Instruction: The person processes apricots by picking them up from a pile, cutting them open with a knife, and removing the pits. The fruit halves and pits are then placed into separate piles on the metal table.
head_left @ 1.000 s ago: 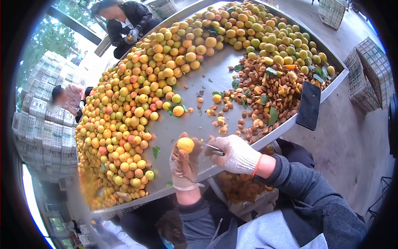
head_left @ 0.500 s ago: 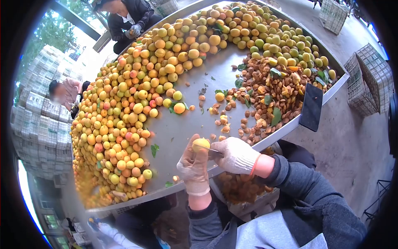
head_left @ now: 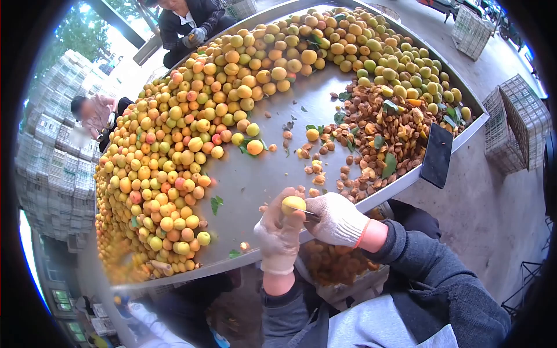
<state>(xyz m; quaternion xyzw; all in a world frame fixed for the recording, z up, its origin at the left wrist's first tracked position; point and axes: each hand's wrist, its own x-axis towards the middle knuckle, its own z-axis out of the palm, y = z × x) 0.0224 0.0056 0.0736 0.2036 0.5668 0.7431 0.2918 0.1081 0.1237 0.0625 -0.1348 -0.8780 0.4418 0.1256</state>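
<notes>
Leftmost are stacked crates (head_left: 49, 174), two people (head_left: 96, 119) (head_left: 188, 23) and one apricot heap (head_left: 174, 142) on the metal table (head_left: 249, 188), your left hand (head_left: 279, 239) grasping one yellow apricot (head_left: 293, 205) nearby, your right hand (head_left: 338, 220) clenching one knife (head_left: 312, 216), then one phone (head_left: 436, 156) and concrete floor (head_left: 473, 220).

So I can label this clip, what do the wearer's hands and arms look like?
The left hand wears a pale, thin-looking glove; the right hand, a white, knit-looking glove edged orange-red. Both sleeves are dark grey-blue.
</notes>
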